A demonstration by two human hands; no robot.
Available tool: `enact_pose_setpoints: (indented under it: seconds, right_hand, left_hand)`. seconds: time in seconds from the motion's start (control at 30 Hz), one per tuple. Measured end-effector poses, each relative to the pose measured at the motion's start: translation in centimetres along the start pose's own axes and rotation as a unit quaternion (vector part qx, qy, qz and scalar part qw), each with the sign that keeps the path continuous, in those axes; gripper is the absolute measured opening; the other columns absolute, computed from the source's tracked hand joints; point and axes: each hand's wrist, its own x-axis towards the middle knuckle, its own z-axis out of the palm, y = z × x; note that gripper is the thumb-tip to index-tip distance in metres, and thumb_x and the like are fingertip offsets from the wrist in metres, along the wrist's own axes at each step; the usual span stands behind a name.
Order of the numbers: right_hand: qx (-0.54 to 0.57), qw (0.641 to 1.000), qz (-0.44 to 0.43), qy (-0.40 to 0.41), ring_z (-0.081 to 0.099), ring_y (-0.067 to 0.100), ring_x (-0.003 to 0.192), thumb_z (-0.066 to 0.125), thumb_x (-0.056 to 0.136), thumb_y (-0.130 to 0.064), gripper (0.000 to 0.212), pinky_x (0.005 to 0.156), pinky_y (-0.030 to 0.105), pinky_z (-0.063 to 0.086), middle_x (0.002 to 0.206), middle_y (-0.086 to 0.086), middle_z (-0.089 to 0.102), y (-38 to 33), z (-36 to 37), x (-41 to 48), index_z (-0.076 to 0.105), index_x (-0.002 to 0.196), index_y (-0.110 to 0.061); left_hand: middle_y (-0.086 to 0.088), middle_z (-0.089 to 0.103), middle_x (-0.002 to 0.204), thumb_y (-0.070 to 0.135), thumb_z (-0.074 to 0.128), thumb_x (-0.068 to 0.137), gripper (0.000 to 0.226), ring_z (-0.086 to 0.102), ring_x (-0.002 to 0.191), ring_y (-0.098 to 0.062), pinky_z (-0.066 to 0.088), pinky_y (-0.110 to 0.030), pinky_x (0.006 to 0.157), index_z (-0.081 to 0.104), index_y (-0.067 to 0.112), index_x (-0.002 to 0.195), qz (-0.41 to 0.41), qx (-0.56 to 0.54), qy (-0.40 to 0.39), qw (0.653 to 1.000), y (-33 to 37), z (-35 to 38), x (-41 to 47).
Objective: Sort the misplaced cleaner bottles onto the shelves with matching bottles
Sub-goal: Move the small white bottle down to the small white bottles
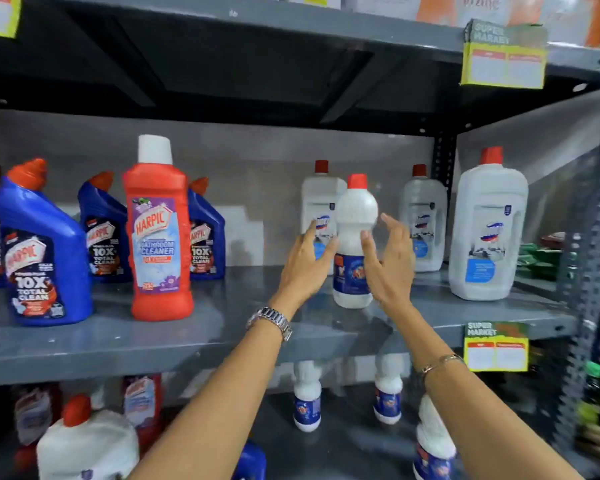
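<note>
A slim white bottle (354, 216) with a red cap and blue label stands upright on the middle grey shelf (194, 334). My left hand (303, 265) is on its left side and my right hand (388, 261) on its right, both with fingers spread, close to it or just touching. Behind it stand large white jugs (487, 230) with red caps. A red Harpic bathroom cleaner bottle (158, 233) stands among blue Harpic bottles (42, 251) at the left. Matching slim white bottles (307, 396) stand on the lower shelf.
A large white jug (87, 441) and red bottles (142, 403) sit on the lower shelf at left. Yellow price tags (496, 348) hang from the shelf edges. A perforated metal upright (589, 258) bounds the right side, with green packets (541, 254) beyond it.
</note>
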Motion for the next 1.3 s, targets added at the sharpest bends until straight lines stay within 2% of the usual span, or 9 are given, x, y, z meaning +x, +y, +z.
enact_pose_setpoints:
  seconds: [0.1, 0.2, 0.43, 0.57, 0.7, 0.87, 1.07, 1.2, 1.3]
  right_hand:
    - [0.127, 0.982, 0.08, -0.114, 0.052, 0.02, 0.117, 0.054, 0.083, -0.045, 0.053, 0.102, 0.044, 0.044, 0.13, 0.008, 0.054, 1.5, -0.5, -0.1, 0.047, 0.126, -0.015]
    - [0.233, 0.948, 0.143, -0.165, 0.059, 0.025, 0.109, 0.064, 0.082, -0.031, 0.048, 0.096, 0.047, 0.05, 0.123, 0.016, 0.059, 2.3, -0.8, -0.3, 0.05, 0.125, -0.014]
    - [0.266, 0.94, 0.14, -0.158, 0.063, 0.02, 0.101, 0.069, 0.07, -0.033, 0.052, 0.075, 0.029, 0.05, 0.116, 0.013, 0.064, 1.7, -1.9, -1.2, 0.056, 0.12, -0.024]
    - [0.292, 0.943, 0.1, -0.128, 0.066, 0.018, 0.096, 0.074, 0.068, -0.033, 0.04, 0.077, 0.032, 0.054, 0.103, 0.002, 0.069, -0.6, -4.2, -3.6, 0.061, 0.106, -0.035]
    - [0.301, 0.946, 0.051, -0.109, 0.067, 0.009, 0.091, 0.076, 0.065, -0.032, 0.042, 0.078, 0.021, 0.053, 0.094, -0.011, 0.072, -3.0, -7.9, -6.7, 0.063, 0.106, -0.034]
    - [0.278, 0.948, 0.054, -0.148, 0.067, 0.002, 0.089, 0.078, 0.058, -0.033, 0.048, 0.07, 0.013, 0.052, 0.094, -0.021, 0.072, -2.1, -10.6, -12.3, 0.063, 0.104, -0.038]
    - [0.251, 0.927, 0.177, -0.215, 0.069, 0.006, 0.092, 0.086, 0.055, -0.019, 0.054, 0.075, 0.021, 0.056, 0.1, -0.011, 0.073, 4.2, -9.3, -21.7, 0.064, 0.103, -0.03]
    - [0.191, 0.912, 0.246, -0.268, 0.067, 0.009, 0.098, 0.086, 0.06, -0.011, 0.056, 0.083, 0.033, 0.058, 0.104, -0.014, 0.071, 8.9, -7.1, -25.4, 0.062, 0.107, -0.03]
    - [0.169, 0.897, 0.282, -0.295, 0.067, 0.01, 0.098, 0.085, 0.062, -0.008, 0.054, 0.087, 0.038, 0.057, 0.102, -0.008, 0.073, 11.9, -5.1, -25.7, 0.063, 0.107, -0.03]
  left_hand:
    - [-0.006, 0.044, 0.143, 0.045, 0.045, 0.092, 0.055, 0.044, 0.129, -0.023, 0.037, -0.041, 0.107, 0.03, 0.026, 0.141, -0.059, -0.113, -0.076, 0.989, -0.4, 1.6, 0.1]
    - [-0.005, 0.058, 0.128, 0.047, 0.049, 0.089, 0.053, 0.056, 0.116, -0.02, 0.047, -0.043, 0.1, 0.034, 0.032, 0.138, -0.09, -0.179, -0.082, 0.976, -0.8, 2.2, -0.2]
    - [-0.008, 0.063, 0.121, 0.049, 0.056, 0.085, 0.053, 0.06, 0.109, -0.019, 0.054, -0.047, 0.09, 0.042, 0.031, 0.133, -0.065, -0.201, -0.062, 0.975, -0.8, 1.4, -1.6]
    - [-0.004, 0.066, 0.114, 0.048, 0.061, 0.081, 0.053, 0.063, 0.103, -0.015, 0.057, -0.035, 0.083, 0.048, 0.029, 0.129, -0.024, -0.212, -0.028, 0.976, 0.7, 0.1, -5.0]
    - [0.009, 0.068, 0.101, 0.048, 0.061, 0.08, 0.042, 0.064, 0.1, -0.008, 0.055, -0.033, 0.086, 0.05, 0.044, 0.121, 0.031, -0.232, 0.019, 0.972, 2.4, -0.4, -10.4]
    - [0.026, 0.07, 0.094, 0.042, 0.066, 0.079, 0.036, 0.063, 0.097, 0.003, 0.05, -0.013, 0.079, 0.052, 0.047, 0.112, 0.028, -0.264, -0.023, 0.964, 0.9, 0.4, -16.8]
    - [0.042, 0.062, 0.102, 0.031, 0.063, 0.082, 0.045, 0.056, 0.103, 0.014, 0.043, -0.005, 0.084, 0.045, 0.04, 0.122, -0.083, -0.275, -0.125, 0.95, -6.8, 4.3, -23.2]
    - [0.021, 0.049, 0.129, 0.016, 0.053, 0.089, 0.044, 0.046, 0.113, 0.019, 0.039, -0.004, 0.089, 0.037, 0.035, 0.126, -0.151, -0.271, -0.174, 0.935, -12.1, 7.9, -25.1]
    - [0.024, 0.045, 0.128, 0.023, 0.053, 0.087, 0.044, 0.045, 0.117, 0.016, 0.041, -0.008, 0.092, 0.036, 0.043, 0.123, -0.191, -0.262, -0.171, 0.93, -15.3, 10.3, -24.8]
